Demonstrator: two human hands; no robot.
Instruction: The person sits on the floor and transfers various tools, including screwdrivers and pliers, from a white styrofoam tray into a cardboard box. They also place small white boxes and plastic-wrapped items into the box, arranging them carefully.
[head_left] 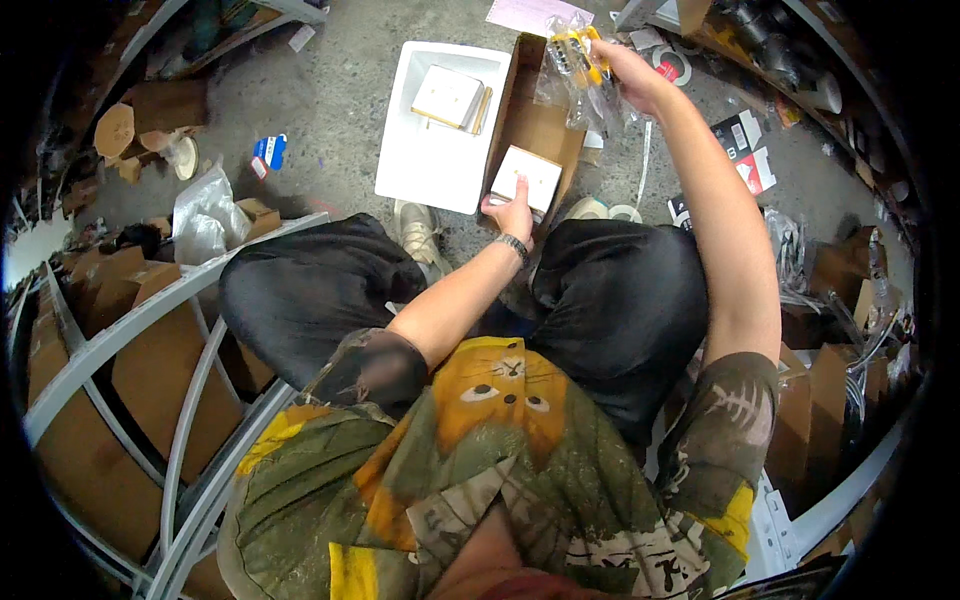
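My left hand (pixel 512 212) grips the near edge of a white square block (pixel 530 176), thumb on top and fingers beneath, at the near end of an open narrow cardboard box (pixel 545 125). Up at the far right end of that box, my right hand (pixel 630 75) is closed on a yellow-and-black item (pixel 578 55) wrapped in clear plastic; its exact kind is hard to make out. Left of the cardboard box, touching it, stands a white plastic bin (pixel 430 170). Inside the bin lies a similar white square block (pixel 447 95) with a brownish edge.
Beyond the box is a pink paper sheet (pixel 540 12). A roll of tape (pixel 672 66) and a black-and-white carton (pixel 738 135) lie to the right. A blue card (pixel 269 153) rests on the floor at left, near a crumpled plastic bag (pixel 210 210). Metal racks flank both sides.
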